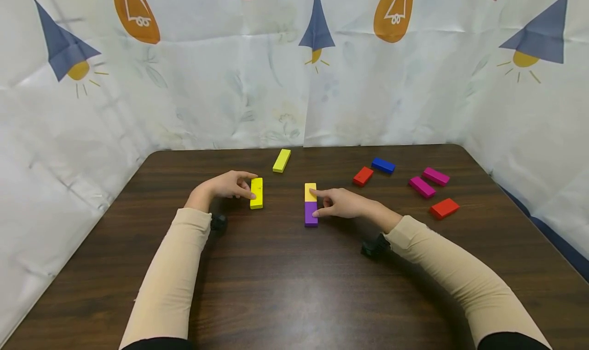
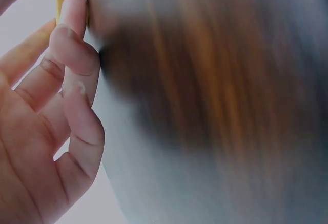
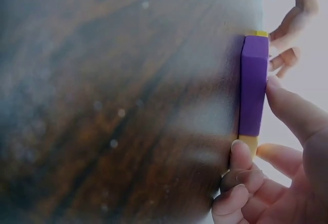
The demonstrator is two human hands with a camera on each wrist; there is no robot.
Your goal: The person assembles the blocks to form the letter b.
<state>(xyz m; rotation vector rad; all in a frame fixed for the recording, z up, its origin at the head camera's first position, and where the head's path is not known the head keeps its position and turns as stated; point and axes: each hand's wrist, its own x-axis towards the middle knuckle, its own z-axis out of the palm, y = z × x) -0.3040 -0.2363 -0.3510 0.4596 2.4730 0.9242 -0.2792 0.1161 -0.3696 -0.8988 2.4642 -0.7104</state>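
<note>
The left grip (image 1: 225,185) in the head view has index finger and thumb about the left side and far end of a yellow block (image 1: 256,194); the right grip (image 1: 342,203) is not clenched, its index finger resting on an orange-yellow block (image 1: 308,196) and its thumb on a purple block (image 1: 310,214), which touches it end to end on the nearer side. The likeliest trouble, I judge, is this pair skewing or parting: each digit bears on a different block, so an uneven push would shift one alone. The yellow block might swivel on the counter (image 1: 276,288), its near end being free. It lies just right of the left grip, apart from the pair.

In the left wrist view, a fingertip meets the yellow block at the top edge. Most of the block is out of frame, so how firm the hold is I cannot tell; a weak one would let it slip.

In the right wrist view, the thumb touches the purple block, with the orange-yellow block beside the other fingertips. Those bent fingers, close to the counter, could knock it if raised carelessly.
</note>
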